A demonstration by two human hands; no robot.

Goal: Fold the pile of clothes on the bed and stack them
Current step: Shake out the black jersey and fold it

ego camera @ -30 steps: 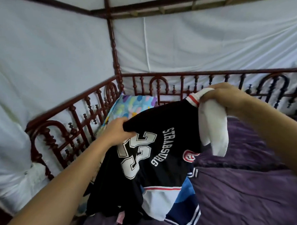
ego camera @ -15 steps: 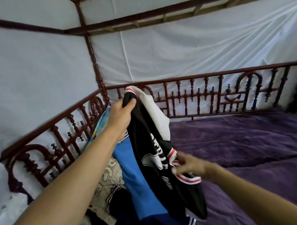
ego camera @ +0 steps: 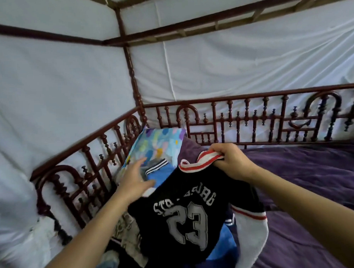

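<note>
A black jersey point(ego camera: 187, 219) with a grey "23" and white sleeves hangs in front of me, its print reading mirrored. My right hand point(ego camera: 231, 162) is shut on its red-and-white striped collar. My left hand point(ego camera: 136, 180) is off the jersey, fingers spread, hovering beside its left edge above a blue garment point(ego camera: 160, 173) with a striped cuff. Under the jersey lies the pile of clothes point(ego camera: 127, 231), with a beige printed piece and more blue cloth showing. Most of the pile is hidden by the jersey.
A pastel-patterned pillow point(ego camera: 158, 143) leans in the bed's far-left corner. Dark red carved wooden railings point(ego camera: 252, 119) run along the left and far sides. A purple blanket point(ego camera: 306, 181) covers the mattress to the right. White cloth hangs behind the rails.
The jersey passed from my left hand to my right, which now holds its collar higher and further right. My left hand let go and opened. The jersey's number side now faces me.
</note>
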